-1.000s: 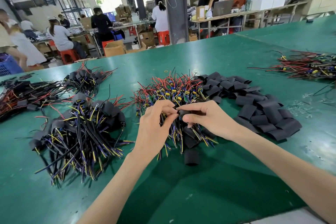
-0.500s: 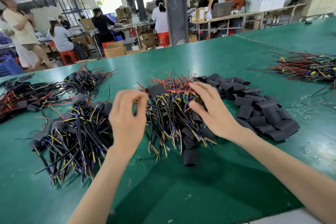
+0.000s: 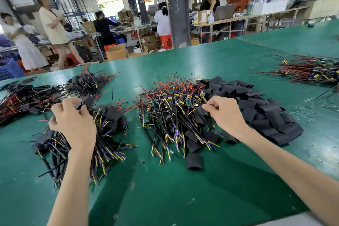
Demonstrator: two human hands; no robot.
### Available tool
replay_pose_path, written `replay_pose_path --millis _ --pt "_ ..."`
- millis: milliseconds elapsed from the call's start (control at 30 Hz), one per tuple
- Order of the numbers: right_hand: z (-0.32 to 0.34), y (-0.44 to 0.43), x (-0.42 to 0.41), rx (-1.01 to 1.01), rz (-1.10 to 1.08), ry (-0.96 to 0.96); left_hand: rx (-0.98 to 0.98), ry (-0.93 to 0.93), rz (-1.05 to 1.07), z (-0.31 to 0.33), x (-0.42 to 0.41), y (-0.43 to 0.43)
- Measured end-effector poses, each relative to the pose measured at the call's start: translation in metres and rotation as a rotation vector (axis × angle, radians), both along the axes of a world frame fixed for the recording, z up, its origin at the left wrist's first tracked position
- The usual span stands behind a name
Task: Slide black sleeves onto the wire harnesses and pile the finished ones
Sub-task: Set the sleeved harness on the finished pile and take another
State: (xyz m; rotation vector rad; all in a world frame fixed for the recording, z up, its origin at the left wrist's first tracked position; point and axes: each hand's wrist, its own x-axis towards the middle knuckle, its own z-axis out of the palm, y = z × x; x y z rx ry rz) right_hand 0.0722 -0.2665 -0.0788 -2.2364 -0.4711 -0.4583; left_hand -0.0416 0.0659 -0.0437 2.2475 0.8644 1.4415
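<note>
My left hand (image 3: pixel 72 124) hovers over the pile of sleeved harnesses (image 3: pixel 108 134) at the left and grips a sleeved harness (image 3: pixel 86 102), its black sleeve sticking out above my fingers. My right hand (image 3: pixel 223 115) is at the right edge of the heap of bare harnesses (image 3: pixel 172 112) in the middle, where it pinches a thin wire (image 3: pixel 204 99). A heap of flat black sleeves (image 3: pixel 256 108) lies just right of that hand. One loose sleeve (image 3: pixel 194 161) lies in front of the bare heap.
The green table (image 3: pixel 165 194) carries another finished pile (image 3: pixel 27 97) at the far left and a bundle of harnesses (image 3: pixel 311 71) at the far right. People stand and sit at benches beyond the table's far edge.
My hands have parted from the middle. The left carried the sleeved harness leftward over the finished pile. The right moved to the bare heap's right edge and took hold of a wire.
</note>
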Motion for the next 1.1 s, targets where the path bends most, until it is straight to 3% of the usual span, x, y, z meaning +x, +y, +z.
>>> replay_pose_path --millis 200,367,467,567,733,900,1000,1100 --pt "0.001 -0.001 0.002 0.04 0.066 -0.017 0.069 0.104 0.148 -0.004 0.004 -0.008" --pt "0.012 0.002 -0.013 0.056 0.297 0.021 0.269 0.002 0.089 -0.001 0.016 -0.039" --pt "0.012 0.009 -0.026 -0.144 0.515 0.117 0.28 0.06 -0.136 -0.003 0.032 -0.076" --pt "0.004 0.014 -0.031 -0.464 0.469 0.044 0.22 0.216 -0.378 -0.008 0.054 -0.108" --pt "0.003 0.012 -0.031 -0.578 0.454 -0.012 0.121 0.384 -0.454 -0.004 0.097 -0.13" --pt "0.006 0.011 -0.031 -0.511 0.492 -0.018 0.095 0.773 -0.34 -0.005 0.133 -0.138" --pt "0.009 0.009 -0.029 -0.446 0.491 -0.069 0.083 0.761 -0.316 -0.005 0.142 -0.137" --pt "0.013 0.01 -0.03 -0.223 0.436 -0.04 -0.03 0.684 -0.357 -0.001 0.143 -0.136"
